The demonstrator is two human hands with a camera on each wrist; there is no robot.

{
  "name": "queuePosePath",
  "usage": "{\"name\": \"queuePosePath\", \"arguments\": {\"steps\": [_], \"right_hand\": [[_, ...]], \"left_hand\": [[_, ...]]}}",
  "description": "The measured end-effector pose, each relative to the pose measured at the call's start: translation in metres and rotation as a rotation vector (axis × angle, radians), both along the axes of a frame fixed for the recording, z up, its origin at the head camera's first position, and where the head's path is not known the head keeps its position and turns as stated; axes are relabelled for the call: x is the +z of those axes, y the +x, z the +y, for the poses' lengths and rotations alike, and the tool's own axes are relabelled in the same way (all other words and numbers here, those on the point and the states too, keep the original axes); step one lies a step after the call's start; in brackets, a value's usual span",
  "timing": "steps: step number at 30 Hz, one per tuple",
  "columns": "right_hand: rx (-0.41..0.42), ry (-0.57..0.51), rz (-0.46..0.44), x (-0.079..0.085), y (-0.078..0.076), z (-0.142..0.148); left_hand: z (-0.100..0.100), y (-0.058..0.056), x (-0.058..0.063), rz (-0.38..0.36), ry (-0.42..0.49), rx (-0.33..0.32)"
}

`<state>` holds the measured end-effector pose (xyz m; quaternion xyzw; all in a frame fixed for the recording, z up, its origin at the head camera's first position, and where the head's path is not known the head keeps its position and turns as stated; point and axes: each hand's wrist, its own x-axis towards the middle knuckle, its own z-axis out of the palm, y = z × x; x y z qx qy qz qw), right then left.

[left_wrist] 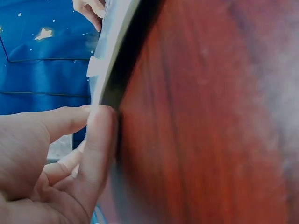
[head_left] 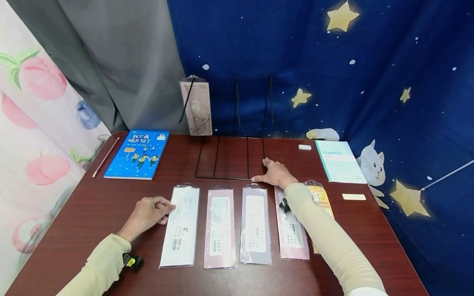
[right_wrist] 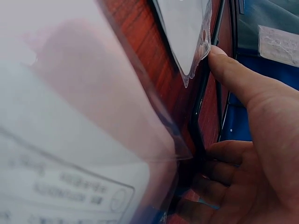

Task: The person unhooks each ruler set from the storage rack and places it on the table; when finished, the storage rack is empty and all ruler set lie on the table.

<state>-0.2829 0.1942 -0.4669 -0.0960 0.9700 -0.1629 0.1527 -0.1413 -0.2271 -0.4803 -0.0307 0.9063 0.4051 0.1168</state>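
Observation:
My left hand [head_left: 149,213] pinches the left edge of a white flat packet [head_left: 180,226] with a clear plastic sleeve, thumb above and index finger beneath in the left wrist view. My right hand [head_left: 275,173] rests on the front right corner of a black wire display rack [head_left: 222,178], its thumb and fingers spread along the wire. A pink packet [head_left: 220,228], a lilac packet [head_left: 255,226] and a second pink packet [head_left: 294,236] lie in a row. The right forearm partly covers that last one and a yellow-orange packet [head_left: 321,197].
A brown packet [head_left: 198,109] hangs from the rack's left hook. A blue book [head_left: 138,154] and a pink pencil [head_left: 106,157] lie at the left. At the right are a Gambit notepad [head_left: 340,161] and two small white blocks, one nearer [head_left: 353,197], one farther [head_left: 305,147].

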Motion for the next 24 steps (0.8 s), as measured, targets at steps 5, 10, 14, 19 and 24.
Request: {"name": "queuePosePath", "arguments": {"steps": [5, 10, 14, 19, 24], "right_hand": [[-0.005, -0.003, -0.003, 0.000, 0.001, 0.000], [-0.007, -0.001, -0.006, 0.000, 0.001, 0.000], [-0.005, 0.005, -0.006, 0.000, 0.001, 0.001], [-0.007, -0.005, 0.001, 0.001, 0.002, 0.002], [-0.001, -0.006, 0.009, 0.000, 0.003, 0.000]], "left_hand": [[0.003, 0.004, 0.008, 0.005, -0.043, 0.015], [0.003, 0.000, 0.016, 0.086, -0.132, -0.010], [0.005, -0.014, 0.024, 0.224, -0.179, -0.057], [0.010, -0.043, 0.040, 0.254, -0.174, -0.067], [0.013, -0.083, 0.057, 0.214, -0.174, -0.057]]}}
